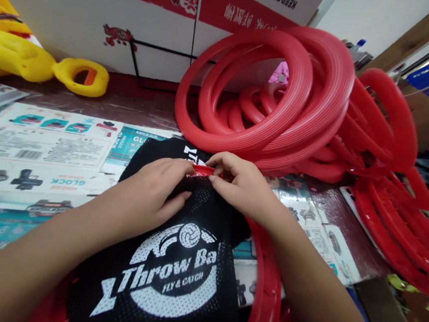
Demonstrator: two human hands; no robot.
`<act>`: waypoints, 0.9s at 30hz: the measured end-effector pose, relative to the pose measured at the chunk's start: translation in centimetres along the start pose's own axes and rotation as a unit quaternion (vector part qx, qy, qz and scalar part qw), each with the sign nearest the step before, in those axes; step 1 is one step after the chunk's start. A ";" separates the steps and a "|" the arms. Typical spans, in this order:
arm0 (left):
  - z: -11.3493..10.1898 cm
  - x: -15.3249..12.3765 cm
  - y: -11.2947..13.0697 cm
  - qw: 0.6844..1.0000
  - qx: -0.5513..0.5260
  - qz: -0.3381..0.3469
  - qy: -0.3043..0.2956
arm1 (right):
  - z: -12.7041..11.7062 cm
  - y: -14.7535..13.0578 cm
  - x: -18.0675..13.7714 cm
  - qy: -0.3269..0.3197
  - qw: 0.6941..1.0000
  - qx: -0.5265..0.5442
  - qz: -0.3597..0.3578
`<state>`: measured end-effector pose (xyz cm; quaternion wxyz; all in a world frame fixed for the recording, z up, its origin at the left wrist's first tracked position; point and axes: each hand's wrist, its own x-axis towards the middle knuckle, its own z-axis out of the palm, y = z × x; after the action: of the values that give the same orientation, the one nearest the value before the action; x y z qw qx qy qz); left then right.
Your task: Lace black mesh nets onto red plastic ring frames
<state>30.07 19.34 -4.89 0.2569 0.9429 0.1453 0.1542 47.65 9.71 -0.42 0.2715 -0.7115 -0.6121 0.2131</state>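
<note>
A black mesh cloth (174,278) printed with a white ball logo and the words "Throw Ba" and "Fly & Catch" lies in front of me. It drapes over a red plastic ring frame (267,281), whose right side curves out from under it. A short red stretch of rim shows between my hands at the cloth's far fold. My left hand (157,188) is curled over the cloth left of that stretch, fingertips at the rim. My right hand (240,186) pinches the cloth edge against the rim, thumb and index finger close together.
Ribbed red rings (238,143) lean in a pile behind the cloth. More red frames (399,237) are stacked at right. Yellow plastic parts (81,76) lie at back left. Printed cardboard sheets (43,141) cover the table, and a white and red carton (79,24) stands behind.
</note>
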 end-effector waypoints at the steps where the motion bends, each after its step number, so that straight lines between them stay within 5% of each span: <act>1: 0.0 0.0 -0.1 1.000 -0.005 -0.003 -0.003 | 0.0 0.1 0.0 -0.002 1.000 -0.001 -0.001; 11: 0.2 -0.1 0.0 0.996 0.059 0.062 0.020 | -0.1 0.2 0.0 -0.018 1.000 0.021 0.013; 19: 0.3 -0.2 -0.4 0.999 0.034 0.028 0.008 | 0.1 0.4 0.1 -0.001 1.000 0.023 0.006; 27: 0.3 0.0 -0.6 1.000 0.008 0.001 0.002 | 0.7 0.4 0.4 -0.020 0.991 -0.082 -0.101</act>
<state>30.09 19.66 -5.45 0.2494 0.9447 0.1462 0.1547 47.62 10.11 -1.18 0.2199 -0.6614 -0.7015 0.1482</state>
